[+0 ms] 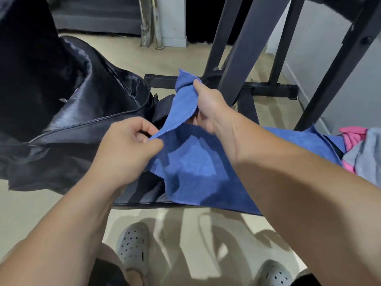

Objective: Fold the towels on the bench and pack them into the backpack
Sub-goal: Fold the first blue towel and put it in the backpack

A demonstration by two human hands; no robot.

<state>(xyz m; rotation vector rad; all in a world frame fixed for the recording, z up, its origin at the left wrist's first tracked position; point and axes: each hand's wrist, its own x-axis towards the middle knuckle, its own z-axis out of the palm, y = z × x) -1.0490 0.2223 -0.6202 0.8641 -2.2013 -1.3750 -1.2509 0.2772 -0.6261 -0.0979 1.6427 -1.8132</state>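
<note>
A blue towel [191, 162] lies spread over the black bench [144, 193] in the middle of the view. My left hand [132, 147] pinches its hemmed edge near the left corner. My right hand [208, 108] grips a raised corner of the same towel, lifting that part off the bench. The black backpack [61, 104] sits at the left end of the bench with its zipper undone and its dark inside showing. A pink towel [352, 139] and a grey towel [369, 153] lie bunched at the right edge.
A black metal frame [247, 58] with slanted legs stands behind the bench. A beige floor lies below. My two feet in grey clogs [134, 246] stand in front of the bench. A white pillar [171, 21] rises at the back.
</note>
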